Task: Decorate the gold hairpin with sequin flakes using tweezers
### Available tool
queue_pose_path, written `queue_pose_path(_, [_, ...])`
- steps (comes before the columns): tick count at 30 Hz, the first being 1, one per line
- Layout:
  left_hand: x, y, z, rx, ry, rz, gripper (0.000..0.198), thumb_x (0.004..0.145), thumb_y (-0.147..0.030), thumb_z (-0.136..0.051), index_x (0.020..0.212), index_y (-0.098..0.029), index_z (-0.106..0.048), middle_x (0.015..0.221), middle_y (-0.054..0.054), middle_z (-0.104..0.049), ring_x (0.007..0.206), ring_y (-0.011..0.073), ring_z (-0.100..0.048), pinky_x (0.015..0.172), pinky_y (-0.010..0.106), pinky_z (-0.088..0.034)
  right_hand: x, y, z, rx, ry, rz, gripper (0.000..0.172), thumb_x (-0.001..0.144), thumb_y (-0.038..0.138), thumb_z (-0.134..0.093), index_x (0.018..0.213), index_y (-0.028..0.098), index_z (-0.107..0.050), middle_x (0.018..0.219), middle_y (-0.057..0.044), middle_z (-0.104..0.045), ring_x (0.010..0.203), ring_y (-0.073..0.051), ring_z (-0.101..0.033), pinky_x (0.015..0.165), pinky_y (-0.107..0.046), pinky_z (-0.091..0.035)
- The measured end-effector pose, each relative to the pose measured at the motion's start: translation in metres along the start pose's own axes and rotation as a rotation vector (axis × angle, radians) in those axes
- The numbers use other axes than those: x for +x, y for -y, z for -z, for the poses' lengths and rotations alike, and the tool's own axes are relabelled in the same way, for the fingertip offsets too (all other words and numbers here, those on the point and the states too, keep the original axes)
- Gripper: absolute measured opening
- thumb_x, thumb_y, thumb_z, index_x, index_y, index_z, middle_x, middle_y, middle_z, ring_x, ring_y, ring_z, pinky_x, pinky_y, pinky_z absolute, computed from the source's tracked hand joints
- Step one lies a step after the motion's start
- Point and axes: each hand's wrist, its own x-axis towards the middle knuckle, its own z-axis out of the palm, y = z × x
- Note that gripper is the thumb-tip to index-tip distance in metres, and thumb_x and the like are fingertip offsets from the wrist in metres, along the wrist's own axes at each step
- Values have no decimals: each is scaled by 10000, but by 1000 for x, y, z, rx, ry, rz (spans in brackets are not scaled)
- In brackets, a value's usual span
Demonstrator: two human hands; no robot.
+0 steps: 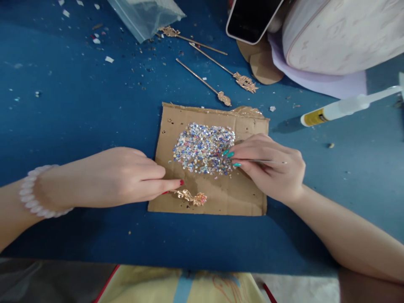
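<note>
My left hand [116, 179] is closed, pinching the stem of a gold hairpin between thumb and index finger. The flowered head of this hairpin [189, 197], with a pinkish bloom at its tip, lies over the lower part of a cardboard piece [249, 193]. On the cardboard spreads a patch of small shiny chips [205, 147] in blue, white and pink. My right hand [271, 164] grips slim metal tweezers [261, 160] at the right edge of the chips. The tweezers' tips are hidden by the fingers and the glitter of the chips.
Several gold hairpins [205, 80] lie beyond the cardboard, near a clear plastic bag [148, 17]. At the right lies a glue bottle [334, 110] with a long nozzle. A phone [252, 19] and a white pouch [341, 33] occupy the back right. White flakes dot the blue table [78, 105].
</note>
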Motion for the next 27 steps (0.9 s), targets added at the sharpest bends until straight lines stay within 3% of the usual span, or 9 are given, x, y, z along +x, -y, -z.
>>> queue_pose_path(27, [2, 1, 1, 12, -4, 3, 454, 1189, -102, -243, 1427, -177, -622, 731, -57, -587, 608, 154, -507, 593, 346, -332, 1, 2, 0, 10, -9, -24, 207, 1018, 101, -711, 1055, 273, -820, 898, -13, -855, 835, -213, -834, 785, -363, -689])
